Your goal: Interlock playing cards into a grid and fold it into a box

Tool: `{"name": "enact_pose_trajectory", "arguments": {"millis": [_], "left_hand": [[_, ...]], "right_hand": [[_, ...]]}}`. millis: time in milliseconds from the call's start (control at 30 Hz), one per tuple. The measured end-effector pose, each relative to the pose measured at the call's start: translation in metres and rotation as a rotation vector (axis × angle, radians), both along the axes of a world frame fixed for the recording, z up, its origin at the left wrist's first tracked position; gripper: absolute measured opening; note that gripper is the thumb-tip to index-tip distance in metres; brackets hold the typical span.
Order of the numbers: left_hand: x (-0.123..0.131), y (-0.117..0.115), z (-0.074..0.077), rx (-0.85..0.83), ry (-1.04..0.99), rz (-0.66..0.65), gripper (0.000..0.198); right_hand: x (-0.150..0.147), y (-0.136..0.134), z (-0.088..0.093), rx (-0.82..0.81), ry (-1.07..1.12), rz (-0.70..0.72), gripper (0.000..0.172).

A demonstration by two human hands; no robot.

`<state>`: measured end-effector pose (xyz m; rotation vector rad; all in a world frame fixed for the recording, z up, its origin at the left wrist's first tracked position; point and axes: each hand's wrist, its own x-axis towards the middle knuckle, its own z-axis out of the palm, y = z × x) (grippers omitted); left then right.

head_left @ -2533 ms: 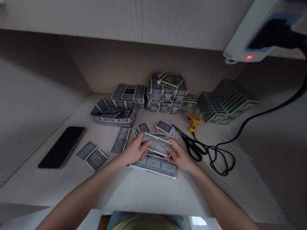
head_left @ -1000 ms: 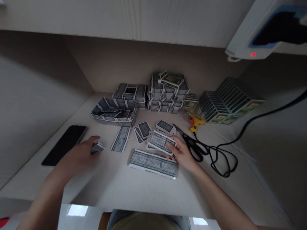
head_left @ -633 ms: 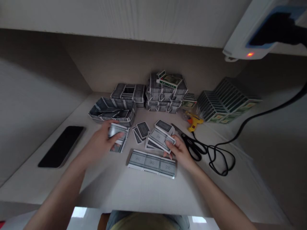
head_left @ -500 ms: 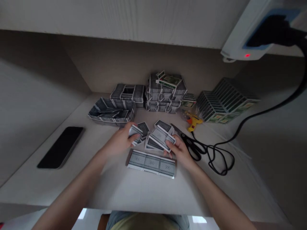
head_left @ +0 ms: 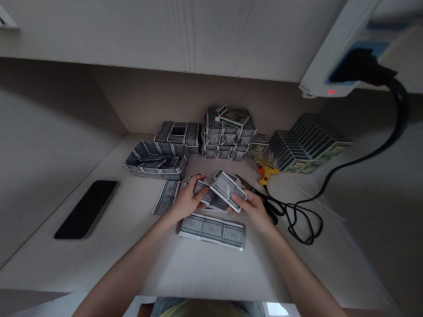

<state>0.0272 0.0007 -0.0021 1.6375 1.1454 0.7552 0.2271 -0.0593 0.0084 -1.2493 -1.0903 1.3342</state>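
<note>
Head camera shows the counter (head_left: 198, 273) spreading wide under both of your grips, which meet just past its middle. Well beyond your right grip (head_left: 256, 211), toward its outer side, leans a long row of card packs (head_left: 304, 143). Straight beyond both grips stand stacked card boxes (head_left: 228, 132), and beyond your left grip (head_left: 187, 203) sits an open card tray (head_left: 155, 158). Well off to the left grip's outer side lies a dark phone (head_left: 86, 208). A black cable (head_left: 304, 220) loops near the right grip's outer side, with scissors (head_left: 269, 207) just beside that grip and a yellow glue gun (head_left: 266, 171) a little beyond them. Just nearer you than both grips, a card strip (head_left: 211, 230) of three joined backs lies flat. Your right grip is pinching a card panel (head_left: 228, 188) at its near right corner, holding it tilted above the counter. Your left grip is closed on a loose card (head_left: 202, 192) at the panel's left edge. These pieces look very light, thin and bendy, with slick printed faces that would slide on each other and crease under a hard squeeze, so hold them lightly by edges or corners.
</note>
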Motion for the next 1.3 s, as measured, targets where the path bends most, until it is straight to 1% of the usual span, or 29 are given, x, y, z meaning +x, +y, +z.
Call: {"name": "enact_pose_trajectory", "arguments": {"millis": [67, 167, 267, 333, 400, 467, 533, 600, 667, 733, 867, 967, 1033, 1100, 1233, 1300], "left_hand": [[0.002, -0.002, -0.003, -0.069, -0.136, -0.012, 0.037], [0.006, -0.004, -0.002, -0.108, -0.264, -0.043, 0.030], [0.009, -0.006, 0.003, -0.153, -0.375, -0.031, 0.027], [0.009, -0.007, 0.007, -0.210, -0.461, 0.001, 0.026], [0.009, -0.007, 0.010, -0.296, -0.564, 0.063, 0.028], [0.007, -0.006, 0.012, -0.421, -0.666, 0.102, 0.034], [0.005, -0.005, 0.014, -0.544, -0.728, 0.072, 0.047], [0.004, -0.004, 0.015, -0.606, -0.711, 0.031, 0.056], [0.002, -0.005, 0.013, -0.596, -0.619, 0.027, 0.050], [0.002, -0.006, 0.011, -0.554, -0.529, 0.026, 0.040], [0.002, -0.009, 0.006, -0.484, -0.511, -0.007, 0.031], [0.003, -0.010, 0.005, -0.487, -0.517, -0.039, 0.029], [0.004, -0.011, 0.005, -0.494, -0.527, -0.053, 0.028], [0.005, -0.012, 0.006, -0.485, -0.531, -0.056, 0.027], [0.007, -0.013, 0.005, -0.448, -0.493, -0.066, 0.028], [0.008, -0.014, 0.005, -0.432, -0.481, -0.070, 0.028]], "right_hand": [[0.000, 0.006, 0.006, 0.014, -0.054, 0.021, 0.030], [-0.004, 0.016, 0.009, 0.080, -0.136, 0.081, 0.026], [-0.013, 0.023, 0.007, 0.060, -0.127, 0.032, 0.026], [-0.022, 0.025, 0.004, 0.029, -0.102, 0.002, 0.026], [-0.030, 0.025, 0.000, 0.009, -0.053, -0.012, 0.028], [-0.035, 0.024, -0.004, 0.007, -0.024, -0.023, 0.029], [-0.037, 0.022, -0.007, 0.029, -0.042, -0.040, 0.030], [-0.036, 0.021, -0.010, 0.075, -0.084, -0.056, 0.030], [-0.033, 0.019, -0.012, 0.113, -0.112, -0.055, 0.030], [-0.030, 0.017, -0.014, 0.106, -0.083, -0.060, 0.033], [-0.027, 0.015, -0.018, -0.069, 0.178, -0.084, 0.042], [-0.027, 0.015, -0.020, -0.167, 0.366, -0.103, 0.045], [-0.027, 0.015, -0.020, -0.188, 0.420, -0.103, 0.042], [-0.028, 0.014, -0.019, -0.188, 0.423, -0.072, 0.033], [-0.032, 0.012, -0.020, -0.183, 0.378, -0.053, 0.028], [-0.032, 0.013, -0.023, -0.157, 0.323, -0.076, 0.026]]}}
